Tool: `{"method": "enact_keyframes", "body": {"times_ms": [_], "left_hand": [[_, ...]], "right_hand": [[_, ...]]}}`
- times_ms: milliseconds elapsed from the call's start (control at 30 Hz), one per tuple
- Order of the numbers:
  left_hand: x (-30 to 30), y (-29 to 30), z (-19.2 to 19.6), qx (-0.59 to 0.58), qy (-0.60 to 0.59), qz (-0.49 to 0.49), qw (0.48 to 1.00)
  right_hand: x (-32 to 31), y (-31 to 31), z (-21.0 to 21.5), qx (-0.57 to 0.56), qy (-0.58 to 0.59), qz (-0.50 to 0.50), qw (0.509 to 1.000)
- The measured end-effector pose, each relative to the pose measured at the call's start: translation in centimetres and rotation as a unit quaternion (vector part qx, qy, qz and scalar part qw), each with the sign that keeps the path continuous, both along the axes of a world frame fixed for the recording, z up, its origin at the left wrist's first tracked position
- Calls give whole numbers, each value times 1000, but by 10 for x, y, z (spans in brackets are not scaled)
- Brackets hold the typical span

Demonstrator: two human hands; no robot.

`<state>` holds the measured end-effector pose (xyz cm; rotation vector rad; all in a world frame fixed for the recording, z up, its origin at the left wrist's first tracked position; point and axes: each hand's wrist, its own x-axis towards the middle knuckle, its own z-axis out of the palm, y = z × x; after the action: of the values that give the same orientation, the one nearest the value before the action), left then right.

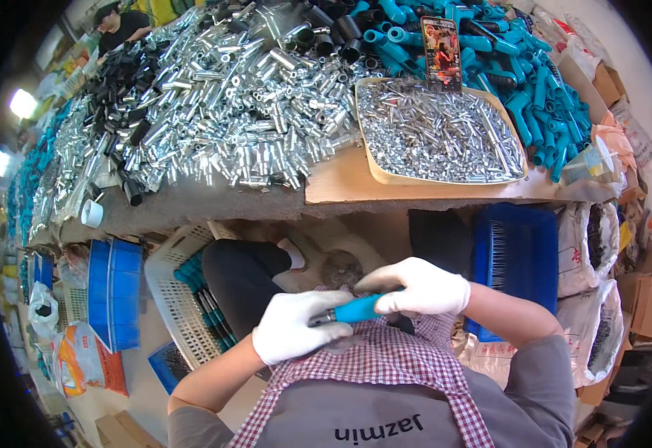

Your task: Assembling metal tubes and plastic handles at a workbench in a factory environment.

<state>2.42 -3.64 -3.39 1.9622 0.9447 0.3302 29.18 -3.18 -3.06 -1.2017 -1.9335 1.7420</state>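
Left hand: the left hand (290, 326) wears a white glove; its fingers (318, 302) are curled shut around the metal end of a blue plastic handle (357, 308), where a short silver fitting (321, 319) shows just below the fingertips.
Right hand: the right hand (419, 287), also gloved, has its fingers (380, 280) closed over the far end of the same handle, thumb underneath as far as can be seen.
Handle: held level between the two sets of fingers, above the lap and a checked apron (386, 358), well below the tabletop (214, 201).
Doing it well: I judge that the two grips should stay in line, so the silver fitting seats straight in the handle; a tilt would likely jam it.
Beyond the fingers: heaps of silver metal tubes (221, 97), a tray of small silver pieces (438, 134) and a pile of blue handles (535, 75).
Left of the fingers: a white slotted basket (173, 287) with finished handles.
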Motion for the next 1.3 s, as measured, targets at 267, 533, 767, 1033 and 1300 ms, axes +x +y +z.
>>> {"method": "enact_keyframes", "body": {"times_ms": [267, 533, 767, 1033, 1300], "left_hand": [[16, 2, -2, 43, 8, -67, 997], [35, 10, -18, 198, -51, -35, 978], [26, 6, -8, 139, -25, 64, 988], [27, 3, -7, 172, -53, 72, 981], [24, 0, -10, 175, -55, 80, 980]], "right_hand": [[-14, 0, 15, -41, -36, 10, 998], [1, 37, 27, 274, -66, 29, 959], [79, 87, 34, 456, -241, -276, 811], [86, 120, 28, 490, -338, -283, 752], [66, 129, 34, 437, -499, -234, 711]]}}
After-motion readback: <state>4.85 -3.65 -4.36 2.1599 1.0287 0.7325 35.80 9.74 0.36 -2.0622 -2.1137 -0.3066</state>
